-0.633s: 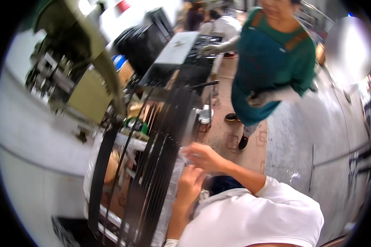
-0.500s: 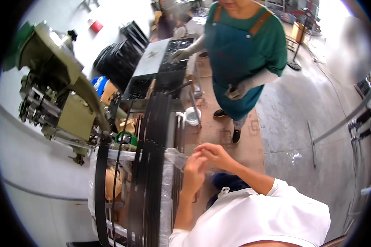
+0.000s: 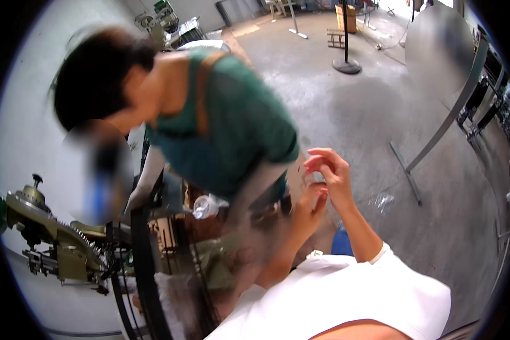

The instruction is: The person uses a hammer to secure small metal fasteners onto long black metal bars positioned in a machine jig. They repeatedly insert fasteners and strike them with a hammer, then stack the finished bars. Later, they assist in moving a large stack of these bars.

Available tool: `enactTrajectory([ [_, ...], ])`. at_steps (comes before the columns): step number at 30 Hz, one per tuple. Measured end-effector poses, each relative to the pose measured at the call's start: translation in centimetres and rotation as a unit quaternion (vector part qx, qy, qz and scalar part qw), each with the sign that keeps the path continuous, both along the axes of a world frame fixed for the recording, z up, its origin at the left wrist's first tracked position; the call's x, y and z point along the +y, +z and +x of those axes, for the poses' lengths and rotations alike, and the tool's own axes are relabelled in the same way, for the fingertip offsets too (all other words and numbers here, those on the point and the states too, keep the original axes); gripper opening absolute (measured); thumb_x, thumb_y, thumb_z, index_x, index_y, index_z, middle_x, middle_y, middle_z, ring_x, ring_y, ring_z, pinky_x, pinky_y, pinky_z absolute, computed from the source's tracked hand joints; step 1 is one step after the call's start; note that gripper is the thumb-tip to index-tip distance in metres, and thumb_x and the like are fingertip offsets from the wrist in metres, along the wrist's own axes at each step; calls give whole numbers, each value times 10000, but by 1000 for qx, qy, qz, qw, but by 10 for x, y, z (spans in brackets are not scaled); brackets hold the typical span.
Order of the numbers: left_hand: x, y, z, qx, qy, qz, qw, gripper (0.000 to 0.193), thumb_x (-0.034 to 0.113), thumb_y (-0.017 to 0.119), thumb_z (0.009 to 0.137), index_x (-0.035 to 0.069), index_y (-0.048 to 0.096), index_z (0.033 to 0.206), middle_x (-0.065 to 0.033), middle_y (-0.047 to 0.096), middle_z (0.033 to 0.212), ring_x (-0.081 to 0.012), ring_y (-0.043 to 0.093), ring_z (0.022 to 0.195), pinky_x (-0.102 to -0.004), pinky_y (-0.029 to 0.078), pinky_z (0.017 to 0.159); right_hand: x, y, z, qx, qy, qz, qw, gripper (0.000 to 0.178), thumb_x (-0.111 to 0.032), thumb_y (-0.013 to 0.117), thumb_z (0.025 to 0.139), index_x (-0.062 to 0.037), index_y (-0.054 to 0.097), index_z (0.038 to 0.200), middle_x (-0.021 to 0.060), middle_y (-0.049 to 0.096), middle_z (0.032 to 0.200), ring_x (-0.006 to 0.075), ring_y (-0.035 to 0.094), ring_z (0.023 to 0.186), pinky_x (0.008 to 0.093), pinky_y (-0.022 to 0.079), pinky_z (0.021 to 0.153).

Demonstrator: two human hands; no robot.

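Note:
My left hand [image 3: 310, 208] and my right hand [image 3: 336, 171] are raised close together in front of my white top. The fingers of both bend toward each other. Something small and pale, perhaps clear, shows faintly between them, but I cannot make out what it is. Close on the left, a person in a green top and a dark teal apron [image 3: 195, 153] leans across, blurred. One pale-sleeved arm [image 3: 147, 178] of that person reaches down toward long black strips [image 3: 144, 272] at the lower left.
An olive-green machine [image 3: 68, 243] stands at the left. A white bucket [image 3: 205, 207] sits behind the black strips. To the right, a grey bar [image 3: 406, 173] stands on the concrete floor near crumpled clear plastic [image 3: 382, 201]. Farther back is a stand with a round black base [image 3: 346, 66].
My view has swung right. My hands have moved away from the black strips, still close together. The person in the apron has come much nearer and bent over on my left.

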State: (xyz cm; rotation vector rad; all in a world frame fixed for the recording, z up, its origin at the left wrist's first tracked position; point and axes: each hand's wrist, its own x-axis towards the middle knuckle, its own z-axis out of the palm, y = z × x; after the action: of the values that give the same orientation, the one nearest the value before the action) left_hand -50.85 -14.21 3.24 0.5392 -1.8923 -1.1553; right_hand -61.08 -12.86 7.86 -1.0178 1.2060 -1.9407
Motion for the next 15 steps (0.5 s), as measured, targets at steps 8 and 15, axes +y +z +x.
enactTrajectory([
  [8,-78,12,-181,167,-102,283,939,334,143,431,913,-34,416,1196,-96,532,1089,-169,503,1053,-287,393,905,-52,9,-178,-54,-35,7,998,331,-199,432,927,20,497,1166,130,596,1038,182,561,969,286,425,864],
  [15,-197,31,-235,490,-261,535,637,603,392,323,937,-41,227,1345,-165,234,1415,-248,220,1319,-367,227,1073,-145,3,-256,-371,197,-120,900,665,-487,281,921,50,303,1313,203,320,1362,273,296,1284,358,273,1052],
])
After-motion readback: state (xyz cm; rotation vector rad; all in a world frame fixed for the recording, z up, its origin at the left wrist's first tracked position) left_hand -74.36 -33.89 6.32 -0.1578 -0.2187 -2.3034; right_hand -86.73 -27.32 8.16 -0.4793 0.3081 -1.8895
